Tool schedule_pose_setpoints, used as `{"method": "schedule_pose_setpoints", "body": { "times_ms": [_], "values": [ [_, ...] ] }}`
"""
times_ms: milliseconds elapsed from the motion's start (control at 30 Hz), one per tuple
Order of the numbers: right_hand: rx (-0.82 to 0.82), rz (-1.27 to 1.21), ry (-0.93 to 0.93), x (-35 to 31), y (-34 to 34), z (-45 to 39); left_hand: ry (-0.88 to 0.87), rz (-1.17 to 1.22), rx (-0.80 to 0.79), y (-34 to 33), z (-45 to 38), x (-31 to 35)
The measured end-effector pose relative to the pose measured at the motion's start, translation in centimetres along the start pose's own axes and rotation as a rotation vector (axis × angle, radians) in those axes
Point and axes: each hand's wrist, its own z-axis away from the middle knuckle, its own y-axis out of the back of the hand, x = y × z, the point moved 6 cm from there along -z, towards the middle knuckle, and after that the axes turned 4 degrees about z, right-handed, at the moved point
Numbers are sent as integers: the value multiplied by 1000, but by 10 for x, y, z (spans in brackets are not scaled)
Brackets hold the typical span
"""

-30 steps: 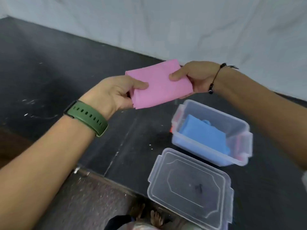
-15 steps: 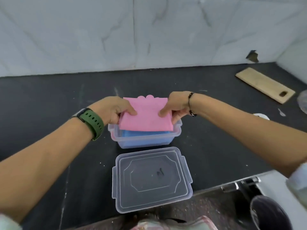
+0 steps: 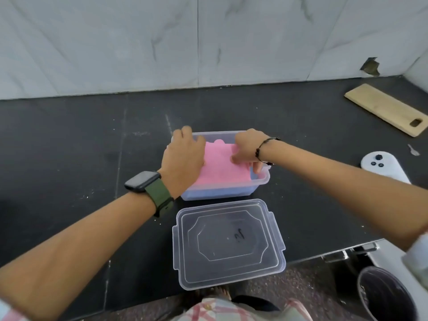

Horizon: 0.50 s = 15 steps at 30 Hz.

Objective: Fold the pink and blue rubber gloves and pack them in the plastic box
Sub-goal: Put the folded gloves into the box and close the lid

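The clear plastic box [image 3: 262,181] stands on the black counter. A folded pink glove [image 3: 220,169] lies in it on top of the blue glove [image 3: 215,193], which shows only through the front wall. My left hand [image 3: 183,158] lies palm down on the pink glove's left side, fingers reaching the box's far left corner. My right hand [image 3: 247,147] is curled over the glove's right edge, thumb on top and fingertips down between glove and box wall. The box's lid [image 3: 228,242] lies flat just in front of the box.
A wooden cutting board [image 3: 386,110] lies at the far right of the counter, and a white device with buttons [image 3: 382,166] nearer on the right. A dark bucket [image 3: 384,295] stands on the floor below the counter's front right edge. A tiled wall closes the back.
Both hands have lowered the pink glove from above the box down into it, onto the blue glove. My left hand has turned flat onto it.
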Motion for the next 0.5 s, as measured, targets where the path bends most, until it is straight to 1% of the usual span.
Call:
{"method": "schedule_pose_setpoints", "body": {
  "times_ms": [67, 100, 167, 233, 267, 333, 367, 433, 467, 500],
  "values": [
    [62, 85, 36, -6, 0, -1, -123, -113, 96, 1, -2, 6],
    [94, 136, 50, -8, -1, -2, -202, -143, 101, -1, -3, 10],
    [155, 198, 57, -10, -3, -4, -337, -150, 24, -11, -5, 13],
    [164, 200, 45, -9, -8, -6, -342, -94, -87, -16, -7, 8],
    [174, 185, 54, -8, -9, -5, -318, -54, -104, -16, -7, 5],
    [236, 150, 111, -7, -3, 4, -303, 21, -69, -8, 0, 0],
    [282, 140, 162, -5, 4, 12, -344, 57, 7, -1, 7, 0],
    [392, 145, 315, -4, 13, 33, -480, 122, 236, 15, 33, -2],
    [470, 137, 424, -3, 16, 48, -553, 146, 360, 22, 50, -3],
    [560, 118, 552, -2, 19, 65, -618, 154, 435, 24, 67, -4]
  ]
}}
